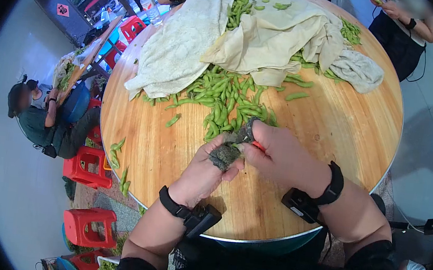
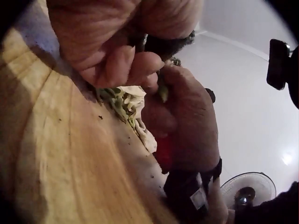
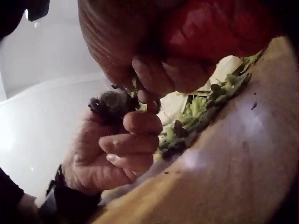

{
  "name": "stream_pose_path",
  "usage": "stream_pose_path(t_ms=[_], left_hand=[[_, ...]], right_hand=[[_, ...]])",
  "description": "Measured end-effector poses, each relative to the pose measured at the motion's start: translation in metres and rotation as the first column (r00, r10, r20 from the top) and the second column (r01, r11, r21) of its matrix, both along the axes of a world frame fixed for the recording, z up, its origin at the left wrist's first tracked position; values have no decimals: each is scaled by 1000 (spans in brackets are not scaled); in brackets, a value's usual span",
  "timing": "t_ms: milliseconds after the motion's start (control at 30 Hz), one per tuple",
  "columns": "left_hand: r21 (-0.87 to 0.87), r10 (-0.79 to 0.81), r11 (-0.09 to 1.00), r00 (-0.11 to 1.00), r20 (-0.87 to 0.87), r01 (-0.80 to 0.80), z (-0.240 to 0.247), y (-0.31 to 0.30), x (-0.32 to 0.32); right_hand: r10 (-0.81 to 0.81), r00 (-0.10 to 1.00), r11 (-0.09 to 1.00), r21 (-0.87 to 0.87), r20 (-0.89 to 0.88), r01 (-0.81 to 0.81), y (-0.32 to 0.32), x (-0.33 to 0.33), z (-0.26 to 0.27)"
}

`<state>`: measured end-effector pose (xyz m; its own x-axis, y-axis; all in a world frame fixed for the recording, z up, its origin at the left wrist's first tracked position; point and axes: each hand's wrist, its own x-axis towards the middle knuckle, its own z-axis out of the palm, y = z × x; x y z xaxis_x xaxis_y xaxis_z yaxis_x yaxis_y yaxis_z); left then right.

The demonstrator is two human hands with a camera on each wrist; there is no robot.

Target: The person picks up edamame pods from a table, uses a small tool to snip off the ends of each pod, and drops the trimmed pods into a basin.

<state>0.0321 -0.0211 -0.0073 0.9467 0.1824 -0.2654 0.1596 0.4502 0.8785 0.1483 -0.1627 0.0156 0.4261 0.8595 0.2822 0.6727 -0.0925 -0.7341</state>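
My left hand (image 1: pixel 199 173) and right hand (image 1: pixel 285 158) meet over the near part of the round wooden table (image 1: pixel 344 127). Dark grey fuzzy cloth (image 1: pixel 223 157) wraps the thumb side of the left hand, and more shows at the right fingers. Between the fingertips sits a small green soybean pod (image 2: pixel 163 92), mostly hidden; the left fingers pinch it and the right thumb lies against it. A red object (image 3: pixel 210 28) is gripped in the curled right hand; I cannot tell its kind. Just beyond the hands spreads a pile of soybean pods (image 1: pixel 225 101).
Cream cloths (image 1: pixel 268 45) and a white towel (image 1: pixel 181 47) cover more pods across the table's far half. A crumpled towel (image 1: pixel 358 71) lies at the right. Loose pods (image 1: pixel 116 153) rest by the left edge. Red stools (image 1: pixel 89 226) stand at left; other people are around.
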Motion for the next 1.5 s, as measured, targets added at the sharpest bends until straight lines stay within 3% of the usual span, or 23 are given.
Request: stream_pose_path(t_ms=[67, 133, 200, 233, 300, 367, 433, 500, 533, 567, 667, 700, 767, 900, 967, 1000, 1033, 1067, 1167, 1267, 1367, 1500], left_hand=[[-22, 25, 999, 999, -27, -25, 4, -1, 1], [-41, 50, 998, 997, -53, -52, 3, 2, 1], [-23, -42, 999, 996, 75, 44, -4, 8, 1], [-24, -45, 999, 996, 77, 46, -3, 10, 0], [-249, -92, 962, 992, 81, 110, 2, 11, 0], [-303, -77, 950, 997, 14, 78, 18, 1, -2], [-352, -65, 935, 996, -58, 41, 18, 2, -3], [-375, -241, 899, 970, 4, 225, 4, 11, -3], [-248, -135, 963, 986, -100, 107, 13, 7, -5], [-245, -136, 963, 986, -99, 108, 12, 6, -4], [-156, -126, 979, 991, 54, 133, 8, 6, -2], [-177, -128, 974, 989, 75, 139, 6, 7, -2], [-197, -129, 969, 987, 99, 146, 3, 8, -1], [-146, -5, 989, 984, 177, 31, -5, 9, -2], [-96, 57, 995, 980, 188, -39, -6, 6, -2], [39, 64, 997, 981, 184, -72, -4, 4, -2], [171, 72, 980, 981, 181, -103, -4, 3, -1], [169, 73, 980, 981, 181, -104, -6, 1, -1], [246, 84, 960, 974, 212, -136, -11, 1, -3], [322, -9, 945, 981, 196, -56, -9, 2, -5], [380, -15, 923, 978, 208, -67, -8, -1, -3], [490, -63, 868, 961, 268, -80, -10, 1, -4]], right_hand=[[35, 977, 999, -10, -209, -38, -1, 3, 2], [38, 974, 999, 17, -223, -35, -2, 7, -3], [39, 971, 999, 43, -235, -29, 0, 10, -7], [31, 987, 995, 95, -158, -16, 0, 12, -8], [18, 997, 989, 146, -78, -7, -2, 12, -4], [77, 992, 997, -15, 105, -76, -5, 8, 7], [101, 987, 995, -6, 127, -101, -6, 2, 5], [120, 981, 993, 3, 151, -121, -6, 0, 4], [104, 992, 989, 95, 71, -111, -6, 1, 4], [96, 995, 978, 186, -10, -92, -5, 2, 4], [96, 984, 964, 260, -152, -54, -10, 13, 0], [98, 984, 964, 262, -149, -56, -9, 18, -5], [-97, 922, 980, 124, -376, 154, -6, 27, -13], [-8, 972, 967, 246, -234, 67, -4, 20, -1], [-14, 991, 999, 45, -135, 20, -6, 10, 9], [-13, 991, 999, 44, -135, 19, -6, 9, 9], [-6, 998, 998, -62, -68, 2, -6, 9, 9], [7, 1000, 986, -168, -1, -7, -6, 8, 9], [91, 989, 995, -27, -121, -95, -3, 9, -11], [128, 990, 988, 100, -65, -121, 0, 10, -14], [111, 984, 994, 17, -137, -110, -4, 6, -1], [124, 988, 992, 46, -88, -120, -4, 5, -4]])
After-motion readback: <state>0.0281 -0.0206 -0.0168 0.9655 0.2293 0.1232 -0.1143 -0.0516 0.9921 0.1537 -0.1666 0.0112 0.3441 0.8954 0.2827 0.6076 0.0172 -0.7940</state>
